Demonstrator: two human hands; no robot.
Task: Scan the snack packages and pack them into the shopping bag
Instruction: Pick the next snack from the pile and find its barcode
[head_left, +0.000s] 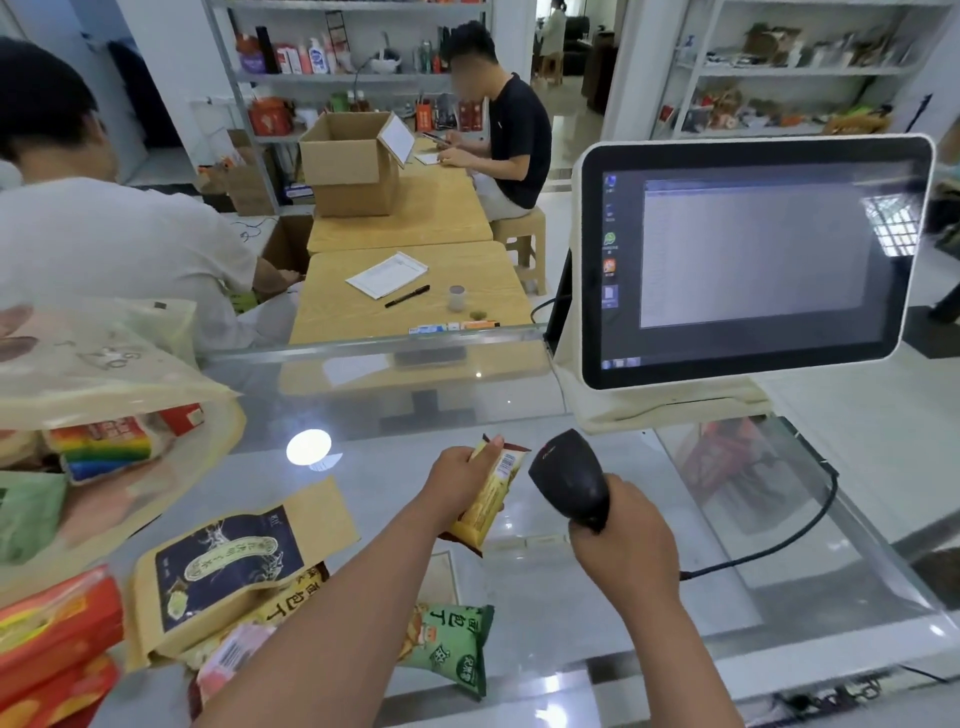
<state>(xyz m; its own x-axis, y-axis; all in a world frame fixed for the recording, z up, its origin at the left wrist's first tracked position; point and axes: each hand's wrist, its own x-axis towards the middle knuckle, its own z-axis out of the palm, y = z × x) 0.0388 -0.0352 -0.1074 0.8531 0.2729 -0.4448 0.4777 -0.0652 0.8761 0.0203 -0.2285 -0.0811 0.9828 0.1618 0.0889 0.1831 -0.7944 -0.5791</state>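
Left hand (457, 480) is gripping a yellow snack package (488, 499) above the glass surface (597, 597), barcode facing right. Right hand (623, 540) is clutching the black scanner (569, 475), aiming left at it.

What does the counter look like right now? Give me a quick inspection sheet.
Surface: glass counter, reflective, goods visible beneath.
Job's things: yellow snack held up beside the scanner, barcode facing it; brown pouch, green packet and pink packet lying unbagged; bag at left, already holding packs.
Clutter: red boxes at the left edge.
Grippers: left hand grips the snack; right hand grips the scanner.
Cables: black scanner cable trails right across the glass.
Surroundings: monitor on; two people at wooden tables; stocked shelves behind.
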